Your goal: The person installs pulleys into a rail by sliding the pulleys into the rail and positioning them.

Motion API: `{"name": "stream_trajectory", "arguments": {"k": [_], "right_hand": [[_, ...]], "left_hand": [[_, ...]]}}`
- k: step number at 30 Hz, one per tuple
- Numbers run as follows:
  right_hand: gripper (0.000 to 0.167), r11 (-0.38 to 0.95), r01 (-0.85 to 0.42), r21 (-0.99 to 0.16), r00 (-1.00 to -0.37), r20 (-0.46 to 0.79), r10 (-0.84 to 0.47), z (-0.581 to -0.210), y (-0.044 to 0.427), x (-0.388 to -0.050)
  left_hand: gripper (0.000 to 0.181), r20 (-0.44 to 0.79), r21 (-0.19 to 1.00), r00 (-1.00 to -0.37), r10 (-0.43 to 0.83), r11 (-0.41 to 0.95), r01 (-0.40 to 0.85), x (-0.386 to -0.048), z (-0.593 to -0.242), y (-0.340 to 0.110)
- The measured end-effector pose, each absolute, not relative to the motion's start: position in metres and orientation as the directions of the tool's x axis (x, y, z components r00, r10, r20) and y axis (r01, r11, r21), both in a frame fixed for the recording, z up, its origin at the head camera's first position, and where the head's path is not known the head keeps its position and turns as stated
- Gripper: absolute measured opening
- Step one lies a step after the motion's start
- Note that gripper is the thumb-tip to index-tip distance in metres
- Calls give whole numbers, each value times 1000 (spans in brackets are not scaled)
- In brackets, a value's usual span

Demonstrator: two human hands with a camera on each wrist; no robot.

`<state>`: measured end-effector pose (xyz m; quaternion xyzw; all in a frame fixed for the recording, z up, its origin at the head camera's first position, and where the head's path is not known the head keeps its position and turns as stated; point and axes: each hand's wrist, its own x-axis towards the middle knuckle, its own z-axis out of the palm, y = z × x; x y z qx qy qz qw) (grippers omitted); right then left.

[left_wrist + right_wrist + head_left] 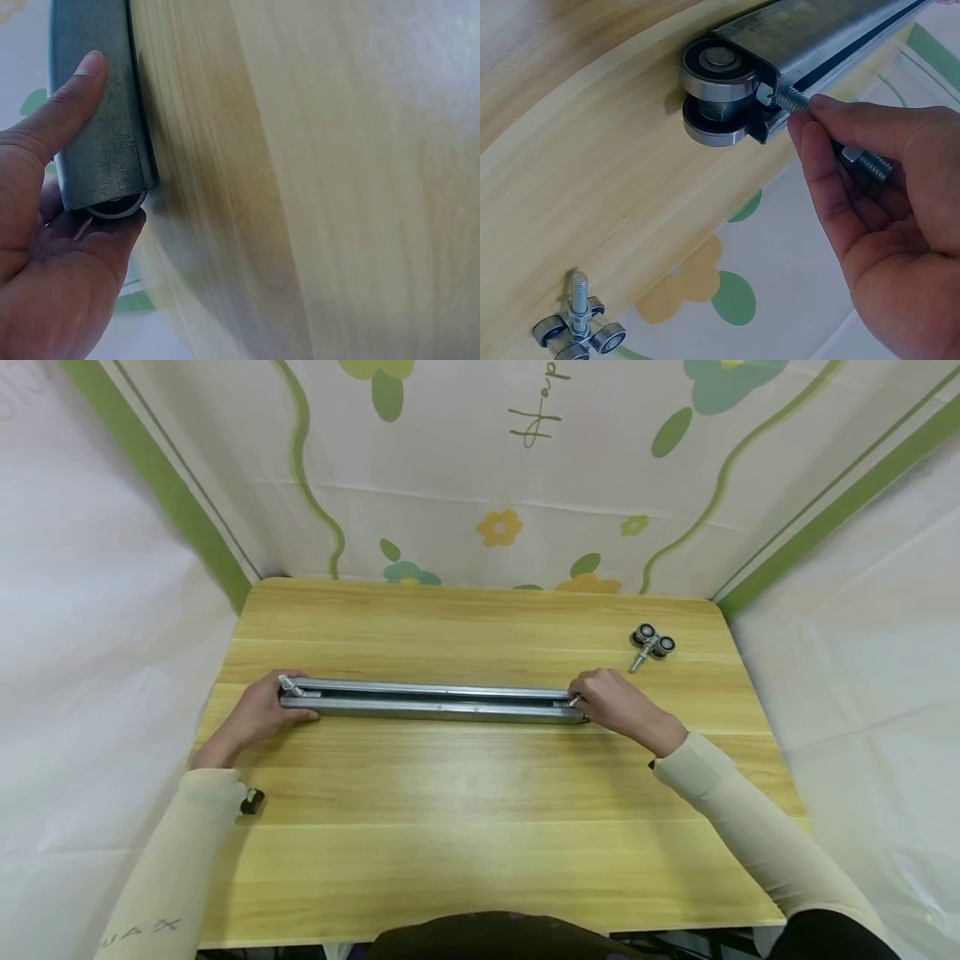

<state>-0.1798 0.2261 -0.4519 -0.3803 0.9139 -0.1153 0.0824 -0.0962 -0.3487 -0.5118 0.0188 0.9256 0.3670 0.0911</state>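
Fingers and thumb of the left hand (pixel 258 710) grip the left end of a steel channel track (pixel 442 709), where a threaded bolt (pixel 291 686) sticks up from the slot. The track stretches left to right across the wooden table (pixel 450 827), slot upward. At its right end, wheels of a roller trolley (pixel 720 71) protrude; the right hand (pixel 609 697) pinches that trolley's threaded stem (pixel 791 99) between thumb and fingers. Far right, a four-wheeled trolley (pixel 651 643) sits on the tabletop.

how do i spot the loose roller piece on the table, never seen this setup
On the wooden table, look toward the far right corner, beyond the right hand. There sits a roller piece with a threaded bolt. Unlike the roller at the rail end, it's apart, untouched.
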Motion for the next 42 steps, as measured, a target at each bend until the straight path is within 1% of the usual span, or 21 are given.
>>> {"name": "stream_trajectory", "arguments": {"k": [7, 14, 23, 34, 42], "right_hand": [[11, 680, -681, -273, -690, -72, -720, -452, 222, -180], [12, 679, -685, -263, -690, -65, -721, -452, 218, -179], [8, 659, -693, -291, -678, -45, -733, -452, 208, -180], [8, 650, -711, -267, -666, -42, -745, -453, 195, -181], [7, 606, -745, -280, -626, -19, -779, -451, 179, -181]], "left_hand": [[65, -152, 686, -984, 96, 727, -35, -96, -512, -349], [67, -141, 690, -985, 103, 723, -23, -96, -513, -348], [68, -144, 698, -985, 91, 715, -37, -95, -513, -348], [67, -143, 705, -985, 95, 709, -34, -97, -512, -347], [65, -135, 709, -987, 90, 704, -32, -96, -513, -348]]}}
